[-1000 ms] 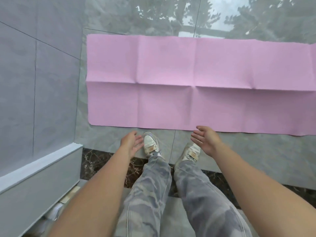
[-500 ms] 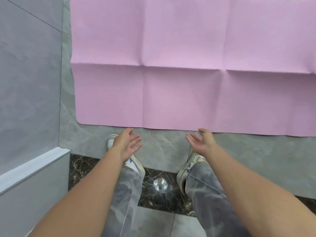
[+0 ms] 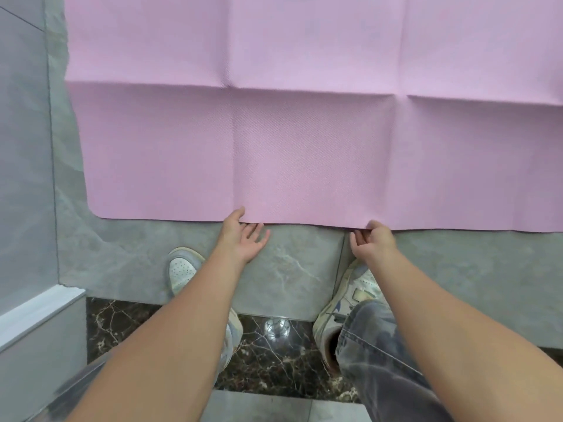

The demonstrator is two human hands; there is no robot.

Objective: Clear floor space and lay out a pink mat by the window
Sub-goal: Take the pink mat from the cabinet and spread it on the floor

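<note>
The pink mat [image 3: 304, 141] lies spread flat on the grey floor, creased into panels, with its near edge just in front of my feet. My left hand [image 3: 243, 236] is at that edge, palm up. Its thumb lies on top of the mat and its straight fingers reach the edge at floor level. About one panel to the right, my right hand [image 3: 373, 239] pinches the same edge, thumb on top and fingers curled beneath. The edge is slightly raised between my hands.
A grey tiled wall [image 3: 24, 147] with a white ledge [image 3: 39, 309] stands close on the left. My two shoes [image 3: 182, 269] stand on the grey tile [image 3: 289, 269], with a dark marble strip [image 3: 268, 360] behind them. The mat runs out of view to the right.
I have bent lower and the mat now fills the view. Both hands moved forward from above my shoes to the mat's near edge, and the right hand has closed on it.
</note>
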